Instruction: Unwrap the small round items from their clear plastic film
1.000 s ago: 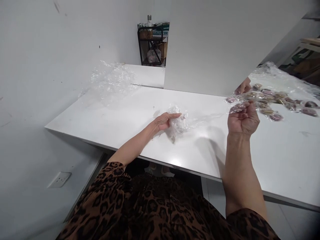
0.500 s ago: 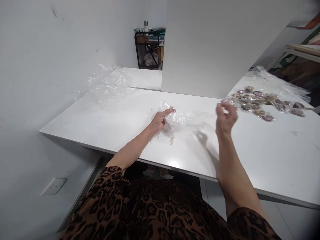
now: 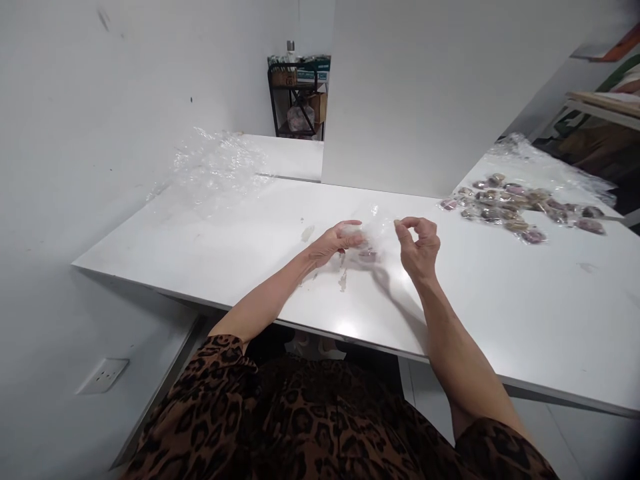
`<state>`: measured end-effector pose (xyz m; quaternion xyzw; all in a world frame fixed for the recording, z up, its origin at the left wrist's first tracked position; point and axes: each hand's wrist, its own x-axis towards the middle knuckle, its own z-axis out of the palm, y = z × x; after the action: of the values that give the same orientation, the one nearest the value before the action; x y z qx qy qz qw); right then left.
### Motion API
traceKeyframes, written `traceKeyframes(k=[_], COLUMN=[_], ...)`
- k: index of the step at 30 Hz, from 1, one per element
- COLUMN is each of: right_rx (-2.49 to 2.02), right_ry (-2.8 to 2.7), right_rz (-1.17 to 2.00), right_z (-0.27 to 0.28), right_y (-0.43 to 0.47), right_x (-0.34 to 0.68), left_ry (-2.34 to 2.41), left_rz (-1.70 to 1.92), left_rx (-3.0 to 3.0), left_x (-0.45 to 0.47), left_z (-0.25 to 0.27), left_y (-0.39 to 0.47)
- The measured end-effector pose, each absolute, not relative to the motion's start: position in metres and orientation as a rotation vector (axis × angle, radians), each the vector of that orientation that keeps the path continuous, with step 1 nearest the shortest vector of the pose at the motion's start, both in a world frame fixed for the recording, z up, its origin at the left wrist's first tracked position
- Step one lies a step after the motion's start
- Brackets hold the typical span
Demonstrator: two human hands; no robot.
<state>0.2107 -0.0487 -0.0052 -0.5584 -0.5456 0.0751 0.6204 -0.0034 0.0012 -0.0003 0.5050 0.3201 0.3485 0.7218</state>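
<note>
My left hand (image 3: 341,239) is closed on crumpled clear plastic bags (image 3: 375,227) above the white table, with its thumb and fingers around their left side. At the right of the plastic, my right hand (image 3: 420,245) pinches between thumb and forefinger what looks like a bag's edge; blur keeps the exact contact unclear. A small pinkish item (image 3: 369,255) shows just below the plastic, and I cannot tell whether it lies inside a bag. Several small clear-wrapped pieces (image 3: 515,207), pinkish and brown, lie loosely grouped to the right.
A heap of clear plastic (image 3: 215,167) lies at the table's back left against the wall. More clear plastic (image 3: 555,167) spreads behind the wrapped pieces. An upright white panel (image 3: 400,100) stands along the back edge. Beyond it is a black shelf rack (image 3: 295,87).
My right hand has come left from the wrapped pieces, where a pinkish one now lies at the near left edge, to the plastic. My left hand has shifted slightly right with the bags.
</note>
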Motion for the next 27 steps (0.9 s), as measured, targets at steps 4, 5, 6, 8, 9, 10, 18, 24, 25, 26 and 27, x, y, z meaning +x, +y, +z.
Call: traceKeyframes(k=[4, 5, 6, 8, 9, 10, 18, 24, 25, 26, 27], right_rx=[-1.182, -1.148, -1.115, -1.056, -1.029, -1.002, -0.967, -1.007, -0.992, -0.989, -0.993], right_ry=[-1.128, -1.11, -1.091, -1.028, -0.981, -0.931, -0.908, -0.894, -0.893, -0.905, -0.93], right_rz=[0.246, 0.303, 0.363, 0.489, 0.546, 0.596, 0.756, 0.853, 0.883, 0.931, 0.986], right_z=[0.0, 0.001, 0.002, 0.006, 0.009, 0.013, 0.048, 0.06, 0.063, 0.067, 0.072], right_y=[-0.048, -0.047, -0.047, -0.046, -0.045, -0.045, -0.041, -0.038, -0.04, -0.042, -0.044], right_x=[0.209, 0.207, 0.206, 0.204, 0.204, 0.205, 0.223, 0.23, 0.23, 0.23, 0.229], left_ry=[0.742, 0.764, 0.798, 0.885, 0.928, 0.957, 0.832, 0.722, 0.755, 0.807, 0.88], left_rz=[0.795, 0.831, 0.867, 0.905, 0.906, 0.895, 0.956, 0.912, 0.901, 0.89, 0.882], left_rx=[1.136, 1.121, 1.098, 1.045, 1.021, 1.01, 1.3, 1.426, 1.426, 1.426, 1.435], left_x=[0.0, 0.001, 0.001, 0.0, -0.001, -0.002, -0.026, -0.042, -0.042, -0.04, -0.038], left_z=[0.001, 0.001, 0.001, 0.0, 0.0, -0.001, 0.019, 0.046, 0.046, 0.045, 0.044], left_y=[-0.002, -0.002, -0.002, 0.0, 0.001, 0.003, 0.002, 0.006, 0.006, 0.007, 0.006])
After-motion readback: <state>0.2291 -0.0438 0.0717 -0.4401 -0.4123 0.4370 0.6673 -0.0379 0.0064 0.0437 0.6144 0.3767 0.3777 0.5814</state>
